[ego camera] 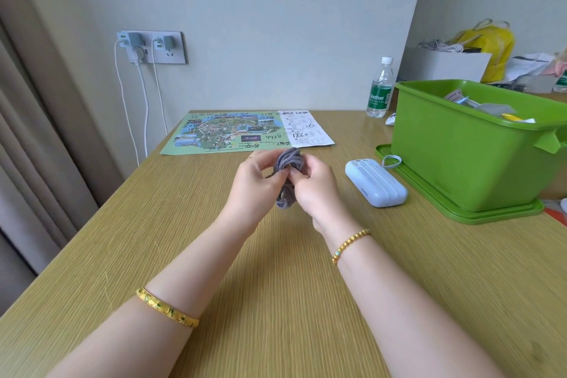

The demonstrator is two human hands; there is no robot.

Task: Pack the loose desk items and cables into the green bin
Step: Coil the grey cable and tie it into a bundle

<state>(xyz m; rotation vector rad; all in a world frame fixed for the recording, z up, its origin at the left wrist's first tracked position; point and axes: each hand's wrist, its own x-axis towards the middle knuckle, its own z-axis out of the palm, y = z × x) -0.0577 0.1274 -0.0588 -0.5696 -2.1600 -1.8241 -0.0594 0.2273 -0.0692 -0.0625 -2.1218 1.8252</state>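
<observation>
Wood desk (184, 224), wall corner. Left hand (254, 184) and right hand (313, 190) both pinch a coiled grey cable (288, 163) mid-desk. Bin (460, 169) right. Risk: coil may spring loose if either grip relaxes.

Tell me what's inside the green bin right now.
Inside the green bin, only the top of the contents shows above the rim: grey fabric, white and pale paper pieces, something yellow. The bin's front wall hides everything deeper.
</observation>
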